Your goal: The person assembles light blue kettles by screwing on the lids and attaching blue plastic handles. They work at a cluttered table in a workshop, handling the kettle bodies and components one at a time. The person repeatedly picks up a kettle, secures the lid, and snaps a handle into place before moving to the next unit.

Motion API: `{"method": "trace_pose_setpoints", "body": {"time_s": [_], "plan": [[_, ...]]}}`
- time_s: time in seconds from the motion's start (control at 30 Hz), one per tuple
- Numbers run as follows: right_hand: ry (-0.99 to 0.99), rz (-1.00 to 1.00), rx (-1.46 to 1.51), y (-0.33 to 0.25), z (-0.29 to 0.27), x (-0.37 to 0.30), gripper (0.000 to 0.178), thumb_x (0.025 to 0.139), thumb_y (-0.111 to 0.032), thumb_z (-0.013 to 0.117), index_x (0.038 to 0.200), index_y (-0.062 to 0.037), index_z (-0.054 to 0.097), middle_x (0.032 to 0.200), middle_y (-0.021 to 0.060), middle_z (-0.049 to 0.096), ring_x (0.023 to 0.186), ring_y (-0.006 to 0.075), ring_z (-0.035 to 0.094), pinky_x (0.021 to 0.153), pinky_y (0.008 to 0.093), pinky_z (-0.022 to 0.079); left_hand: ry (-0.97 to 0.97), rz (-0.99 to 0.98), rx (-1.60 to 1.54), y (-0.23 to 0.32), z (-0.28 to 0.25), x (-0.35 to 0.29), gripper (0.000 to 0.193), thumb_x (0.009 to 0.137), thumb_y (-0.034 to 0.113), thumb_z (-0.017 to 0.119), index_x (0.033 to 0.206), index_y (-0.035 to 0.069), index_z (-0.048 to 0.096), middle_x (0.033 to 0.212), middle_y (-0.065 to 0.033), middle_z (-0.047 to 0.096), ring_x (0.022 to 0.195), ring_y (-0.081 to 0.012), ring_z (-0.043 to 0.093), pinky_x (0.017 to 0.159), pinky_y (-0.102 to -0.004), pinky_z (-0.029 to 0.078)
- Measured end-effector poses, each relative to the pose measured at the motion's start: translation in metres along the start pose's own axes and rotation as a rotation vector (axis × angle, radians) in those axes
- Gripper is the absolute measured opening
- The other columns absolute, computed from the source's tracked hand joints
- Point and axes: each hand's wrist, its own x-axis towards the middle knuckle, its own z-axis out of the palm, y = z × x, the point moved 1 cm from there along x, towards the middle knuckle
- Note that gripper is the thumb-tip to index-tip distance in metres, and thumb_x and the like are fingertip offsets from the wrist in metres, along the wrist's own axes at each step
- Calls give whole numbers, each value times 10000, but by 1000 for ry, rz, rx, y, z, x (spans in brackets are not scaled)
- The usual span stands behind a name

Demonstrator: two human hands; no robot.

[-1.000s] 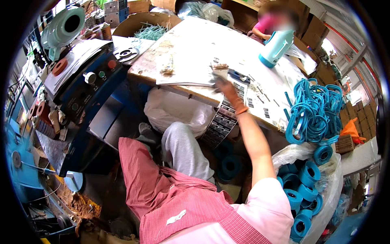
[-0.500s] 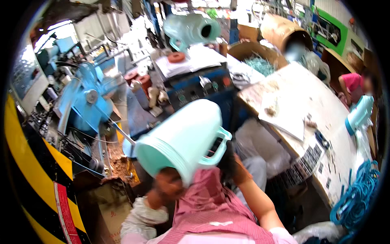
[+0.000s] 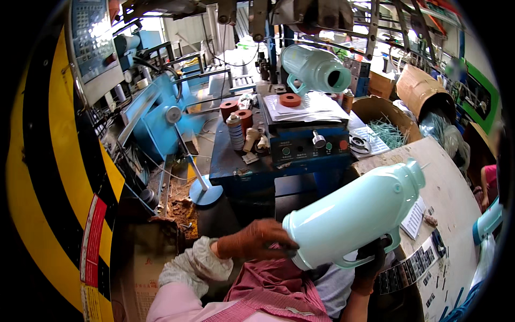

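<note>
Jug (image 3: 348,214) | pale mint, glossy | tilted | handle (image 3: 395,239) partly hidden, apparently looped

Glossy mint-green jug (image 3: 348,214), held aloft, lying aslant, narrower end raised rightward, handle (image 3: 395,239) underneath.

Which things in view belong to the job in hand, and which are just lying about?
Job in hand:
- pale green jug
- left hand, at its open end
- right hand, at its handle

Seemingly just lying about:
- red-brown ring on papers
- green strips in a carton
- second jug, unheld
</note>
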Motion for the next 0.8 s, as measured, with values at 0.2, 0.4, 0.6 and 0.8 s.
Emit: {"method": "trace_pose_setpoints", "body": {"time_s": [0.2,0.4,0.6,0.8], "plan": [[-198,-69,-425,48,22,-30,396,764,-33,718,1123,-13,553,1026,95,620,859,215,624,740,375,526,510,230,336,42,-39,58,900,609,447,817,1348,86,452,1395,-210,373,1315,-386,320,1078,-529,224],[-554,-17,-808,82,51,-60,373,709,-83,784,1017,9,595,827,63,644,725,143,610,659,294,494,431,212,616,45,-53,67,428,612,368,822,941,150,657,1229,-83,524,1255,-363,385,1033,-495,303],[-943,-243,-954,73,64,-51,498,631,-162,837,1022,14,582,867,176,626,768,340,637,689,367,511,93,98,670,66,-69,30,350,706,329,733,955,117,608,1035,-45,570,1047,-266,528,966,-484,343],[-1177,-155,-929,55,43,-45,597,594,-97,772,1153,-75,563,1062,127,595,977,325,583,858,383,472,115,69,853,78,-60,12,280,679,305,750,604,94,582,639,-69,603,625,-241,618,575,-342,502]]}}
